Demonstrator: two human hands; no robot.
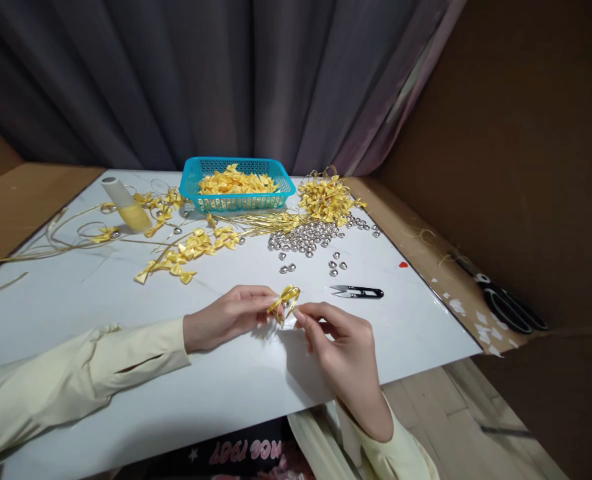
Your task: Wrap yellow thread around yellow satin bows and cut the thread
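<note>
Between my two hands, just over the white tabletop, is a yellow ribbon bow [287, 297] with a loop of gold cord on it. My left hand [239, 312] pinches the bow's left side between thumb and fingers. A small silver bead seems to sit at the bow, partly hidden. My right hand [337, 333] is closed at the bow's right side, thumb and index finger pressed together on the gold cord [295, 308]. Black thread snips [359, 292] lie on the table just beyond my right hand. A few loose silver beads [333, 265] lie farther back.
A blue basket [189, 183] of yellow bows stands at the back. Beside it lie a pile of corded bows [326, 198] and many silver beads [306, 237]. Loose bows [196, 247], a thread cone [126, 205] and cords are left. Black scissors [509, 303] lie on cardboard right.
</note>
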